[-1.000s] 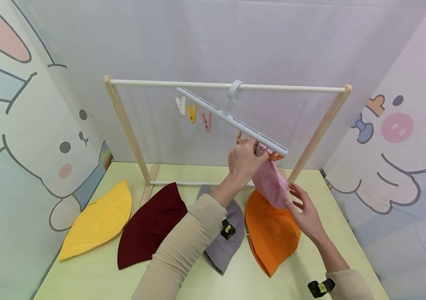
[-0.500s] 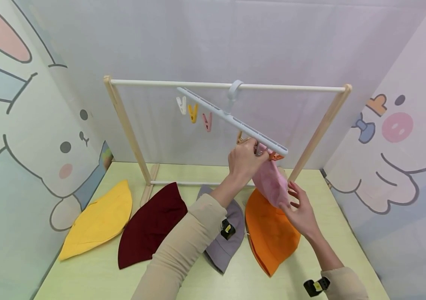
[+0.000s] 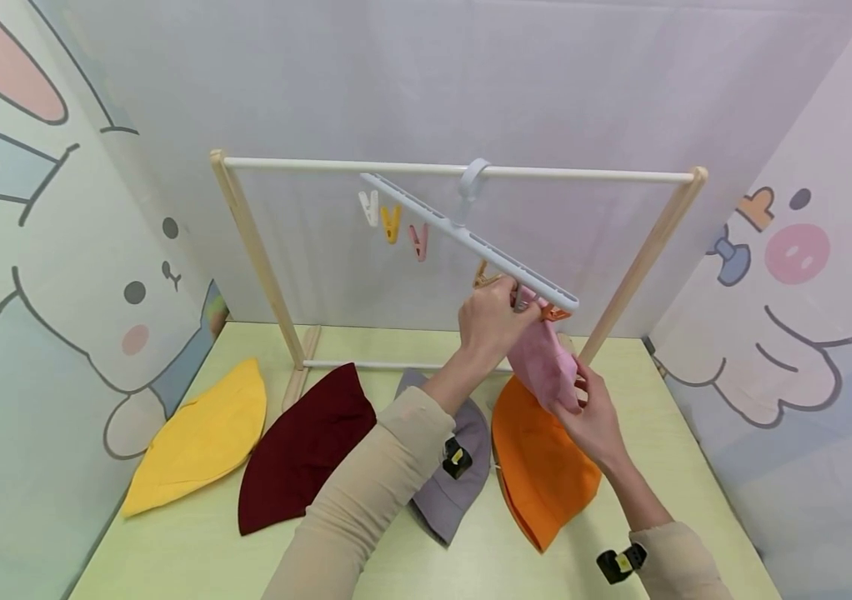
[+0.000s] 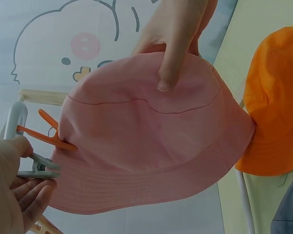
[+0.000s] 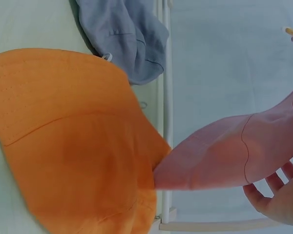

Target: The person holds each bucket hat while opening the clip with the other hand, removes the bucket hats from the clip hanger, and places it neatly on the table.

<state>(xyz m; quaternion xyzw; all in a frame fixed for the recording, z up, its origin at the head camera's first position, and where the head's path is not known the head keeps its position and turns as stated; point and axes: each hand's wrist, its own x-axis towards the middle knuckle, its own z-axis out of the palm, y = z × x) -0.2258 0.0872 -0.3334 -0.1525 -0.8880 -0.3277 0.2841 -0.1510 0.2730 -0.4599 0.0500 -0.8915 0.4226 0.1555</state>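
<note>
A pink bucket hat (image 4: 141, 141) hangs under the right end of a pale grey-blue hanger (image 3: 463, 235). An orange clothespin (image 4: 51, 134) grips the hat's brim near the hanger. My left hand (image 3: 489, 321) pinches a grey clothespin (image 4: 40, 166) between thumb and fingers, its tips at the brim beside the orange one. My right hand (image 3: 593, 417) holds the hat by its crown; in the left wrist view the thumb lies on the near side, with the other fingers behind the cloth. A tan clothespin (image 3: 483, 275) hangs just left of my left hand.
The hanger hooks onto the white bar (image 3: 351, 167) of a wooden rack. White (image 3: 368, 208), yellow (image 3: 391, 225) and pink (image 3: 418, 243) clothespins hang at its left. Yellow (image 3: 201, 437), maroon (image 3: 306, 450), grey (image 3: 456, 492) and orange (image 3: 546, 471) hats lie on the table.
My right hand has moved left and inward along the pink hat's crown, taking a fuller hold of it. The left hand stays at the clothespin with little change.
</note>
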